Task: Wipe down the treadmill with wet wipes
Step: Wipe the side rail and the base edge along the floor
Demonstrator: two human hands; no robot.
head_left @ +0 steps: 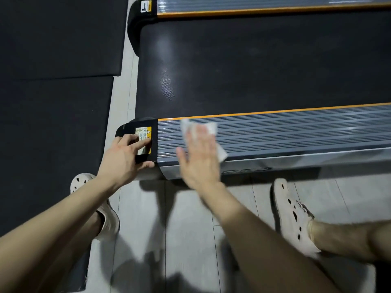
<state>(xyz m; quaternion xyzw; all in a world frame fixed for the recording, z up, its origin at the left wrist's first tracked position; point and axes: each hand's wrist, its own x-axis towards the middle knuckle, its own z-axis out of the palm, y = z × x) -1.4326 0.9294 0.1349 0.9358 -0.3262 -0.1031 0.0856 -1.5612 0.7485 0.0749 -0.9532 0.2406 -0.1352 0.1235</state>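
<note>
The treadmill lies across the view, its black belt between two grey ribbed side rails with orange edges. On the near rail my right hand presses flat, fingers straight, on a white wet wipe that pokes out past the fingertips and to the right. The hand is blurred. My left hand rests on the black end cap of the near rail, fingers spread over its yellow warning label, thumb on the cap's front edge.
Black rubber floor mats lie left of the treadmill. Grey floor tiles run along the near side, where my two feet in beige clogs stand. The far rail runs along the top edge.
</note>
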